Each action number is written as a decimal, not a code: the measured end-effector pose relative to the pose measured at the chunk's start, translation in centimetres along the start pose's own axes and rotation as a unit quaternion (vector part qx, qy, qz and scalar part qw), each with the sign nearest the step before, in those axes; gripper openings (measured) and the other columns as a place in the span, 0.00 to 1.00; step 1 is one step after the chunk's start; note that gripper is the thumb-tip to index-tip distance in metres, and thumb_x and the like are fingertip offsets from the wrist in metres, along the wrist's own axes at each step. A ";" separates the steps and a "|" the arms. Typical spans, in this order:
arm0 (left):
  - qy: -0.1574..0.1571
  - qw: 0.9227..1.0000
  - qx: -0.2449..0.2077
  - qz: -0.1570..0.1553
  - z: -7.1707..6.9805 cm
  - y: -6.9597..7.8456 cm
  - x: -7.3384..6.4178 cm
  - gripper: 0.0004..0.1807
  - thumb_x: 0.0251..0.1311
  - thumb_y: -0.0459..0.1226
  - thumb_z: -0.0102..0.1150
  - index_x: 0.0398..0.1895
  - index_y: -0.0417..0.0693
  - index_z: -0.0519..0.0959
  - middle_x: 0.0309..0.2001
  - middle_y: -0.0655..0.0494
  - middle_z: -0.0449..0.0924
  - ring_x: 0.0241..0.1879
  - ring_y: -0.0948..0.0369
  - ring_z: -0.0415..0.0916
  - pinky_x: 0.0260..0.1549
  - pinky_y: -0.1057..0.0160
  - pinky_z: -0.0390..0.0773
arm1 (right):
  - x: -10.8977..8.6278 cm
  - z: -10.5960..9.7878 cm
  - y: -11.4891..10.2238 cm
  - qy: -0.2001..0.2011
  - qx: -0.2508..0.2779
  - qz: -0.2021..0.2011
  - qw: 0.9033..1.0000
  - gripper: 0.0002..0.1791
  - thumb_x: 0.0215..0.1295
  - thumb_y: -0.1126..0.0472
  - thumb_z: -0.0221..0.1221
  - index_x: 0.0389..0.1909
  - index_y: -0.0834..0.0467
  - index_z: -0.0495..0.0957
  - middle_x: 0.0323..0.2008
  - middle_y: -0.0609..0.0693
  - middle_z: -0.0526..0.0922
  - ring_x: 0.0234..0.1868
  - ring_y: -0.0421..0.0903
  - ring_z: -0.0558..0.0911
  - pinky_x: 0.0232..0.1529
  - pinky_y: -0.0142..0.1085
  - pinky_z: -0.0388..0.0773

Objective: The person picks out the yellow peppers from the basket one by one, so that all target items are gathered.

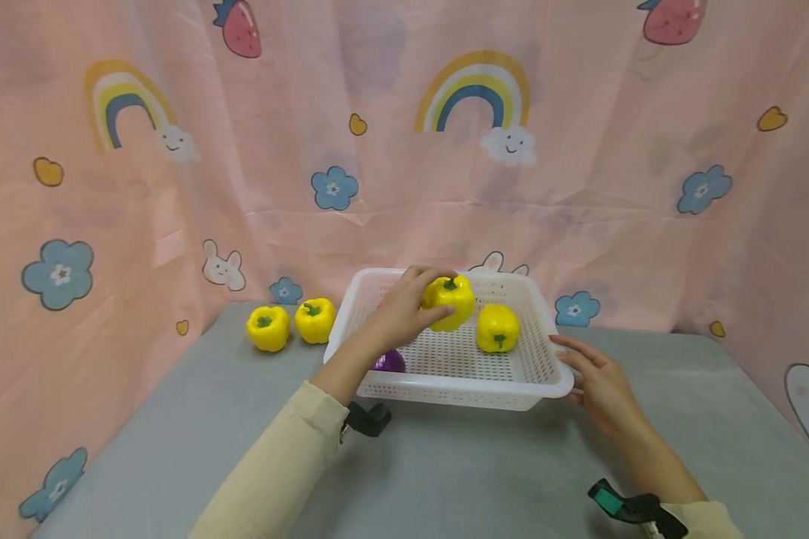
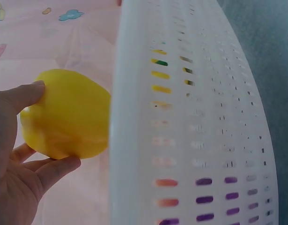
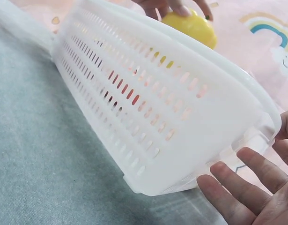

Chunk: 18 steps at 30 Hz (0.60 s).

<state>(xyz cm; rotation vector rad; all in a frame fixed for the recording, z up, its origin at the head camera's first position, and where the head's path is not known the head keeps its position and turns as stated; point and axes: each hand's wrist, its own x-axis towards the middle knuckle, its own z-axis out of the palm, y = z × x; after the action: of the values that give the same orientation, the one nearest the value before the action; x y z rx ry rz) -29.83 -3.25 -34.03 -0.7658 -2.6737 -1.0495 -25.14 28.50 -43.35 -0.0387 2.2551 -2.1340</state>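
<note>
A yellow bell pepper (image 1: 456, 307) with a green stem is gripped between the thumb and fingers of my left hand (image 1: 404, 303), held over the white perforated basket (image 1: 444, 385). The left wrist view shows that pepper (image 2: 69, 117) beside the basket's rim. Against the basket's right end rests my right hand (image 1: 599, 382); its fingers (image 3: 237, 190) are spread and fairly straight along the outside. Inside lie a second yellow bell pepper (image 1: 498, 328) and a shiny purple round thing (image 1: 390, 361). Something red shows through the slots, mostly hidden by the left hand.
Two more yellow bell peppers, one at the far left (image 1: 268, 329) and one (image 1: 314, 320) nearer the basket, stand on the grey table (image 1: 458, 471). A pink patterned curtain (image 1: 404, 224) hangs behind the table's back edge.
</note>
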 end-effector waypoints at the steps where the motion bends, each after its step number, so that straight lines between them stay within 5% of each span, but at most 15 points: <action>1: 0.008 1.000 0.001 0.005 -0.2 -0.1 -0.2 0.29 0.67 0.46 0.64 0.70 0.62 0.70 0.71 0.51 0.66 0.63 0.50 0.74 0.62 0.52 0.80 | 0.0 0.0 0.0 0.000 0.003 0.002 1.000 0.23 0.75 0.46 0.55 0.68 0.44 0.73 0.45 0.26 0.81 0.37 0.37 0.89 0.37 0.32 0.87; 9: 0.064 0.996 -0.024 0.053 -2.1 -1.1 -2.1 0.28 0.64 0.44 0.67 0.68 0.59 0.74 0.69 0.56 0.71 0.67 0.52 0.73 0.60 0.50 0.81 | 0.0 0.0 -0.1 -0.002 0.011 0.005 1.000 0.22 0.75 0.46 0.55 0.67 0.42 0.74 0.44 0.25 0.81 0.37 0.37 0.89 0.37 0.33 0.88; 18: 0.130 0.989 -0.057 0.040 -3.4 -3.0 -5.6 0.27 0.60 0.38 0.70 0.64 0.54 0.78 0.71 0.49 0.69 0.67 0.48 0.73 0.57 0.52 0.81 | 0.0 0.0 -0.2 0.002 0.010 0.006 1.000 0.22 0.75 0.46 0.55 0.67 0.42 0.74 0.44 0.26 0.81 0.37 0.37 0.89 0.36 0.32 0.87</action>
<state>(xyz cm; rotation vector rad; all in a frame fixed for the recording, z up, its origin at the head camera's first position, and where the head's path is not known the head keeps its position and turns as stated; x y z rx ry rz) -26.72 -9.65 -35.12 -0.6944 -2.3632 -1.1992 -25.12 28.44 -43.12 -0.0185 2.2296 -2.1528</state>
